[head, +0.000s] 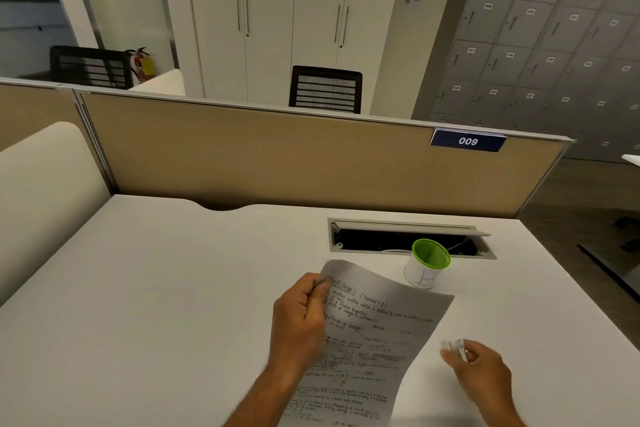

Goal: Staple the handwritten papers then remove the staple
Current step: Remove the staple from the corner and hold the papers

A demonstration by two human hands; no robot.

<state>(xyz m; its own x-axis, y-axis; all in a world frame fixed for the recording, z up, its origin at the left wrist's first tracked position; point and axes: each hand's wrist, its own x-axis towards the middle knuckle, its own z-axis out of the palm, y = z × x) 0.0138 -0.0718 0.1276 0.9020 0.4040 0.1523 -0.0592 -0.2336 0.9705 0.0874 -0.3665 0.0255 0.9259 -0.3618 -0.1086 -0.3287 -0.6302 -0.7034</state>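
The handwritten papers [374, 333] are lifted off the white desk [166, 288], curling and tilted. My left hand [301, 319] pinches them at their top left corner, thumb on the front. To the right of the sheets, my right hand [481, 374] is closed around a small pale, blurred object [457, 348] with a metallic part; it may be a stapler or staple remover, I cannot tell which. It is apart from the papers.
A green-rimmed white cup [427, 265] stands just beyond the papers, beside an open cable tray [408, 239] set into the desk. A tan partition [277, 156] with a "009" plate [467, 141] closes the desk's far edge.
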